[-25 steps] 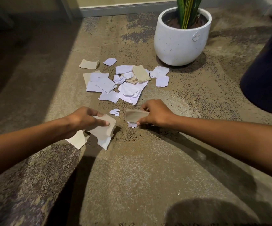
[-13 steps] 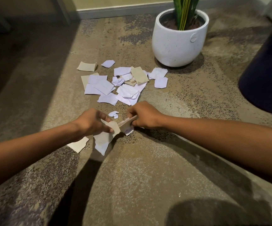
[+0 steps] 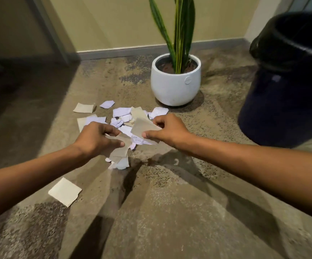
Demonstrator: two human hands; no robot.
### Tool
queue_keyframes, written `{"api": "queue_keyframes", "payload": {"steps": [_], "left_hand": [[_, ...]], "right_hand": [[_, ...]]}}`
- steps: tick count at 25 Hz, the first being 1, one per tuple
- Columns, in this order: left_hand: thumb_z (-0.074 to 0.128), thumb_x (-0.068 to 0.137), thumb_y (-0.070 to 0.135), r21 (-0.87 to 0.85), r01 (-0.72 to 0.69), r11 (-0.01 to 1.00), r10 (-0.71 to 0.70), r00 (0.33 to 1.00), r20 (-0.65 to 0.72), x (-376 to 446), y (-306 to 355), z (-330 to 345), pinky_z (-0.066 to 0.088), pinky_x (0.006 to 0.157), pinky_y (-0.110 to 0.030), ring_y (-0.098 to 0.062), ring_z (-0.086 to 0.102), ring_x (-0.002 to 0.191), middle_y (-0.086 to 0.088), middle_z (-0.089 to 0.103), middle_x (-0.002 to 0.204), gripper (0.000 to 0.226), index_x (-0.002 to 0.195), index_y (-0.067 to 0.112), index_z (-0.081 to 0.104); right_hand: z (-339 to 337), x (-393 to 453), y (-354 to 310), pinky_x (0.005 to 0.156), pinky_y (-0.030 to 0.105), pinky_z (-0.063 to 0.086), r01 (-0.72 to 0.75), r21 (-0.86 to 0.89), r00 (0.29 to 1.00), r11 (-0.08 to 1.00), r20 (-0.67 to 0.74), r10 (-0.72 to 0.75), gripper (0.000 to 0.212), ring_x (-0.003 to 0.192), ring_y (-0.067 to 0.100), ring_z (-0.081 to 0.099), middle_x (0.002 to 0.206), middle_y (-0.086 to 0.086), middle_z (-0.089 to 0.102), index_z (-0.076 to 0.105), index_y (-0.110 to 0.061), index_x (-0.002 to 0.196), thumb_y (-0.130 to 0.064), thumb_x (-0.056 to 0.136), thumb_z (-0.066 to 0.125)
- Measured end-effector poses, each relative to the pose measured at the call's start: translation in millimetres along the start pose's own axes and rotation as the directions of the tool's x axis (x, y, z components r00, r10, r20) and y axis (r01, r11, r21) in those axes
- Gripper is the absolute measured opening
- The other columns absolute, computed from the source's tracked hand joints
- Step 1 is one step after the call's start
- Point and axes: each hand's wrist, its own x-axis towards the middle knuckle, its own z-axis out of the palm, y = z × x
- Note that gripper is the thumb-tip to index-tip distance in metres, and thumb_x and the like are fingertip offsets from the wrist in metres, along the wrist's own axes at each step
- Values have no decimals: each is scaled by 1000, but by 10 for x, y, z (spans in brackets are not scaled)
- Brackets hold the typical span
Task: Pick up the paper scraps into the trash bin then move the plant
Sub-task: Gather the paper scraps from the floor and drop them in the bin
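My left hand (image 3: 97, 137) grips a bunch of beige and white paper scraps (image 3: 119, 154) that hang below its fingers. My right hand (image 3: 167, 130) pinches a beige scrap (image 3: 142, 126) and some white pieces just beside the left hand. Both hands hover above the carpet. Behind them, several white and beige scraps (image 3: 121, 112) lie scattered on the floor. One beige scrap (image 3: 65, 191) lies alone near my left forearm. The plant (image 3: 177, 34) stands in a white round pot (image 3: 173, 88) behind the scraps. The dark trash bin (image 3: 286, 86) stands at the right.
The floor is a mottled brown carpet (image 3: 170, 212). A pale wall with a grey skirting board (image 3: 123, 51) runs behind the plant. A dark doorway area (image 3: 11, 71) lies at the left.
Both hands have lifted off the carpet with their scraps and come close together. The view has tilted up, so the wall, the plant's leaves and the bin's rim now show.
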Motion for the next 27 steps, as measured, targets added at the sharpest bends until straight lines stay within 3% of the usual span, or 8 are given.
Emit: {"api": "queue_keyframes", "payload": {"steps": [3, 7, 10, 13, 18, 23, 27], "left_hand": [[84, 64, 15, -86, -118, 989, 109, 989, -100, 77, 500, -12, 39, 38, -13, -5, 51, 47, 6, 60, 61, 21, 78, 18, 70], [84, 64, 19, -161, -266, 951, 238, 956, -173, 146, 1359, -34, 43, 44, -15, -8, 56, 56, 7, 64, 69, 21, 79, 22, 70], [83, 64, 16, -240, -389, 890, 340, 914, -221, 155, 2034, -35, 51, 58, -22, -13, 61, 67, -2, 69, 80, 20, 80, 20, 72], [82, 66, 14, -271, -510, 817, 440, 853, -279, 156, 2676, 24, 52, 57, -19, -10, 63, 69, -2, 70, 84, 23, 88, 16, 73], [78, 71, 11, -416, -553, 722, 427, 829, -361, 219, 3557, 304, 59, 65, -20, -13, 69, 83, -2, 71, 93, 25, 95, 9, 70], [79, 71, 8, -484, -519, 704, 424, 855, -299, 229, 3927, 821, 59, 82, -37, -21, 70, 88, -7, 72, 93, 16, 80, 13, 67], [76, 75, 9, -418, -481, 771, 410, 876, -254, 249, 3914, 1085, 56, 88, -36, -20, 68, 93, -7, 71, 101, 19, 92, 12, 70]], "right_hand": [[-496, -58, -223, 54, 24, 36, 66, -10, 984, 998, -164, -67, 21, 62, 10, 50, 64, -2, 58, 63, -13, 73, -25, 74, 80], [-1205, -230, -470, 56, 19, 42, 163, -22, 914, 986, -372, -160, 19, 67, 11, 55, 73, -1, 61, 68, -8, 82, -24, 76, 78], [-1737, -393, -560, 64, 29, 50, 205, -47, 800, 978, -567, -195, 22, 74, 15, 62, 78, 2, 67, 72, -8, 85, -27, 75, 78], [-2277, -536, -475, 66, 28, 50, 185, -42, 663, 982, -732, -156, 19, 75, 14, 62, 79, 3, 68, 68, -14, 78, -29, 74, 78], [-2968, -678, -135, 67, 27, 48, 85, 54, 474, 995, -880, 7, 21, 77, 13, 62, 87, 4, 70, 70, -12, 85, -29, 74, 77], [-3179, -740, 153, 68, 30, 45, -81, 12, 446, 997, -894, 47, 22, 80, 18, 60, 89, 12, 70, 70, -7, 86, -26, 75, 74], [-3241, -759, 262, 72, 30, 45, -222, -76, 521, 972, -852, 52, 24, 99, 31, 65, 102, 17, 71, 72, -9, 94, -25, 76, 74]]}}
